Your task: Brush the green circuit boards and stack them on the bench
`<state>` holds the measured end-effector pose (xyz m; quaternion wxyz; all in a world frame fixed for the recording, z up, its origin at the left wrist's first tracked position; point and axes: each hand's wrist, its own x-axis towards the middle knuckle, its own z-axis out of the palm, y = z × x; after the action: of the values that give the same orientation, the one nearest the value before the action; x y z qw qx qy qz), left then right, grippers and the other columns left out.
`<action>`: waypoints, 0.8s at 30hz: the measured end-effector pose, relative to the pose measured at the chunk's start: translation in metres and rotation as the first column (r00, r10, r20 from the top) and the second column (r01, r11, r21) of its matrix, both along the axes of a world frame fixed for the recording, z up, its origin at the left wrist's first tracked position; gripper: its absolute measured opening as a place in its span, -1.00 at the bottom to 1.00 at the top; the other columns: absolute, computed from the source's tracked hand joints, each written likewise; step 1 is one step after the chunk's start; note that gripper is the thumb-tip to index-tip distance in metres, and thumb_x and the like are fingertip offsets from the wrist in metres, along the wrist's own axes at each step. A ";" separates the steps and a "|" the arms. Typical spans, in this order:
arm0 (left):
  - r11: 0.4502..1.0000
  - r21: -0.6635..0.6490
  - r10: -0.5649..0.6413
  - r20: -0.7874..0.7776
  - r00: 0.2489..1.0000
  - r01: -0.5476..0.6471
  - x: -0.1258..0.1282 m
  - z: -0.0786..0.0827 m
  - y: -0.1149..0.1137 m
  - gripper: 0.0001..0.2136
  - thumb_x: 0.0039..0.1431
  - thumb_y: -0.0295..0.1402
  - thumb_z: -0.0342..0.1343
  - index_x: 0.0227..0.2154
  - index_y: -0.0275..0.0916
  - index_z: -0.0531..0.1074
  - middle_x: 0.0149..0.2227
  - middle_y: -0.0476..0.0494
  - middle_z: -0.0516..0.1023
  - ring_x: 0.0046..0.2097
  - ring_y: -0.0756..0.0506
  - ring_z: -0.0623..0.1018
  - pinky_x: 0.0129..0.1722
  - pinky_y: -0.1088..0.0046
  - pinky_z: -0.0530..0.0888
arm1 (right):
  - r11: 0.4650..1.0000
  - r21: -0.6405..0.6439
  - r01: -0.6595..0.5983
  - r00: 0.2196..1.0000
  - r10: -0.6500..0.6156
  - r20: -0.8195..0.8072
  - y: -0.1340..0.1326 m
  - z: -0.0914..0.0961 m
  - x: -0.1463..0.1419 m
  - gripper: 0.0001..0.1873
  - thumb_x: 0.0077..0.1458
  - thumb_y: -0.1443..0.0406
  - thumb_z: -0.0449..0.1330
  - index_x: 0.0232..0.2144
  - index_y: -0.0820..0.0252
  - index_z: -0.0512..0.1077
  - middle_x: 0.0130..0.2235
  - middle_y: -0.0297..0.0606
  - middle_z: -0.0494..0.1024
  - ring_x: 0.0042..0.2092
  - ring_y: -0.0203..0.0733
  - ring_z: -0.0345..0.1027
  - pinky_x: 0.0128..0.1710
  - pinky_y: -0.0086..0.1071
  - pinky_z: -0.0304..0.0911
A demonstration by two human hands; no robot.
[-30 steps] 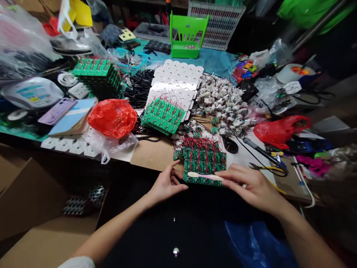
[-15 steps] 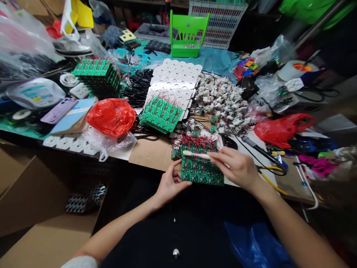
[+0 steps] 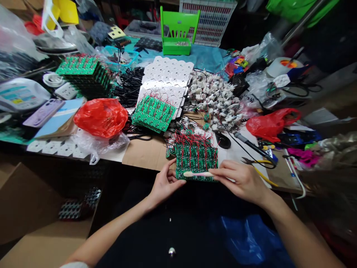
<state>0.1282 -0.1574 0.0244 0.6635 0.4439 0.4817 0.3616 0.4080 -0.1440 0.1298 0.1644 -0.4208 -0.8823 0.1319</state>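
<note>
A green circuit board panel [image 3: 196, 160] with thin red wires lies at the table's front edge. Gripping its near left corner is my left hand [image 3: 165, 181], thumb on top and fingers at the side. My right hand [image 3: 240, 178] pinches a toothbrush [image 3: 199, 174] by its handle. The brush's pale head points left, over the near edge of the panel; whether its bristles touch the board I cannot tell. Beyond the panel, another green board stack [image 3: 154, 113] with red wires rests against white perforated sheets [image 3: 167, 80].
A taller stack of green boards [image 3: 79, 69] stands at the back left, near a red plastic bag [image 3: 100, 117]. White parts with wires [image 3: 213, 96] are heaped behind the panel. To the right are a soldering iron [image 3: 253, 147] and yellow-handled cutters [image 3: 259, 161]. A green chair-shaped holder [image 3: 178, 31] stands behind.
My right hand has brought the toothbrush down from the panel's wired upper part to its near edge. My left hand still holds the corner. The whole view has shifted slightly.
</note>
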 end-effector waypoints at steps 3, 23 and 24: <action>1.000 0.002 0.008 0.002 1.000 -0.008 0.001 0.000 0.000 -0.15 -0.03 -0.22 0.39 0.29 -0.20 0.11 -0.43 0.08 0.45 -0.45 0.00 0.53 -0.41 0.46 0.48 | 0.985 0.151 0.079 0.997 -0.081 0.006 0.023 -0.006 -0.002 -0.75 0.30 0.27 0.14 -0.09 0.13 0.59 -0.39 -0.27 0.49 -0.39 -0.29 0.35 -0.42 -0.43 0.15; 0.998 -0.040 0.046 -0.005 0.999 -0.046 0.005 0.012 0.003 -0.20 -0.01 -0.22 0.38 0.25 -0.25 0.13 -0.51 0.13 0.42 -0.49 0.00 0.52 -0.42 0.45 0.50 | 0.988 0.106 0.116 0.993 -0.118 0.011 0.028 -0.005 0.024 -0.74 0.31 0.21 0.13 -0.14 0.12 0.61 -0.39 -0.27 0.48 -0.38 -0.30 0.34 -0.40 -0.44 0.14; 0.998 -0.043 0.050 -0.005 0.999 -0.050 0.005 0.013 0.003 -0.19 -0.02 -0.21 0.39 0.25 -0.25 0.13 -0.51 0.13 0.42 -0.48 -0.01 0.53 -0.42 0.45 0.50 | 0.980 0.142 0.141 0.990 -0.143 0.003 0.035 -0.006 0.025 -0.74 0.31 0.20 0.14 -0.14 0.12 0.61 -0.39 -0.27 0.48 -0.38 -0.30 0.34 -0.40 -0.44 0.14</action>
<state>0.1335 -0.1543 0.0376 0.6628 0.4178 0.5016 0.3668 0.4330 -0.1089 0.1240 0.1968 -0.4707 -0.8583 0.0543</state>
